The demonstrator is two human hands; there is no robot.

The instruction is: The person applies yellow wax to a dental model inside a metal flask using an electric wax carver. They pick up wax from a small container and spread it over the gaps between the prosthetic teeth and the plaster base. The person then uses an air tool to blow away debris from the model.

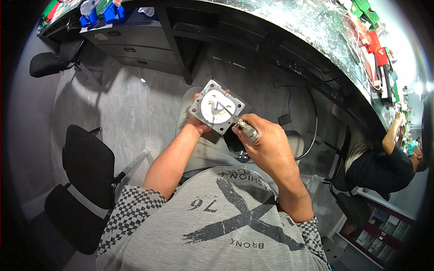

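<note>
The person's right hand (269, 142) grips a metal tool (248, 131), its thin end over the white round face of a square metal block (211, 114); whether it touches cannot be told. The left hand (200, 126) grasps the block from its left and underside, above the lap (201, 151). Left stands a black chair (88, 149); right, another person (379, 167). Beyond are drawers (135, 52) at far left and a speckled tabletop (289, 11).
</note>
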